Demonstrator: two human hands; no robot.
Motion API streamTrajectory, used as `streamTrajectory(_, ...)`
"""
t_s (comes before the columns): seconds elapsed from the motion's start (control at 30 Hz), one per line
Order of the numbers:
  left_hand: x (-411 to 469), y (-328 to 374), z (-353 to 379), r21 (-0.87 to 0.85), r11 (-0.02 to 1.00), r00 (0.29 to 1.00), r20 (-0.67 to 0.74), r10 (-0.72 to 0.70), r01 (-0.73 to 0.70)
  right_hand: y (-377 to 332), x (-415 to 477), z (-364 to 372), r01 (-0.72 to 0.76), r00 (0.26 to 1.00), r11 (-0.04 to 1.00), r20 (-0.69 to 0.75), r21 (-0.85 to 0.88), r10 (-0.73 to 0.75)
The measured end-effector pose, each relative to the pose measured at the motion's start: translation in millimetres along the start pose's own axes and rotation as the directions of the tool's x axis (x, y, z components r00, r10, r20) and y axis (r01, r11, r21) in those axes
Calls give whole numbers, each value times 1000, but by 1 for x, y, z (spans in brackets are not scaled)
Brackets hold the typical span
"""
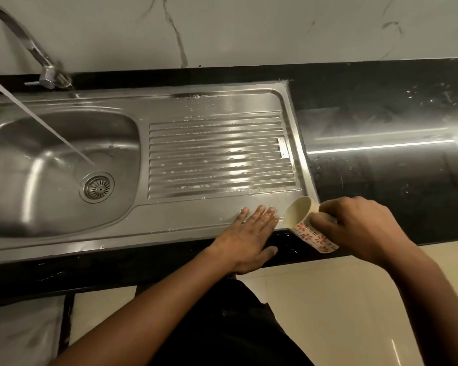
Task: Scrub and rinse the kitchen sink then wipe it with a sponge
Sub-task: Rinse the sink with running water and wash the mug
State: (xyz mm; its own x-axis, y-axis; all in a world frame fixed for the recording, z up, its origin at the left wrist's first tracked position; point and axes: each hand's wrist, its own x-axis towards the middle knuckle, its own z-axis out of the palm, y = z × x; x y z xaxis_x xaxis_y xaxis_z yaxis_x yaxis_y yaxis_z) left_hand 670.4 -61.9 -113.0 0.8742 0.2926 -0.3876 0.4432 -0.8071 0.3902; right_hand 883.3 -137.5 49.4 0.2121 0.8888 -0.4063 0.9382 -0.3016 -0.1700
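Observation:
A stainless steel sink [132, 220] fills the left and middle of the head view, with a deep basin and drain [97, 186] on the left and a ribbed drainboard [217, 154] on the right. Soap suds dot the drainboard. The tap [46, 75] at the back left runs a thin stream of water into the basin. My left hand [249, 233] lies flat, fingers spread, on the sink's wet front rim. My right hand [360, 228] grips a cream cup with red flowers [308, 225], tipped on its side with its mouth toward the drainboard's front right corner. No sponge is visible.
A black, wet countertop [394, 143] runs right of the sink and along its front edge. A white marble-patterned wall [249, 30] stands behind. Cream floor tiles [341, 313] lie below, at the lower right.

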Motion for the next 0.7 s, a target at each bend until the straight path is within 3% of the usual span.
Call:
streamTrajectory(0.17, 35, 12, -5, 2, 1000, 999, -51, 1, -1, 5, 11, 3, -49, 998, 999, -36, -15, 48)
streamTrajectory(0.37, 53, 22, -14, -80, 992, 991, -86, -103, 96, 33, 6, 0, -121, 991, 944, -18, 308, 133)
streamTrajectory(0.47, 62, 25, -16, -64, 997, 996, -75, -51, 46, 43, 2, -2, -160, 984, 909, -5, 385, 176)
streamTrajectory(0.57, 75, 23, -20, -26, 999, 996, -84, -28, 26, 44, 9, -7, -184, 981, 918, 8, 350, 194)
streamTrajectory(0.7, 94, 17, -28, 11, 995, 987, -128, -97, 99, 24, 38, -13, -185, 980, 972, -41, 142, 193)
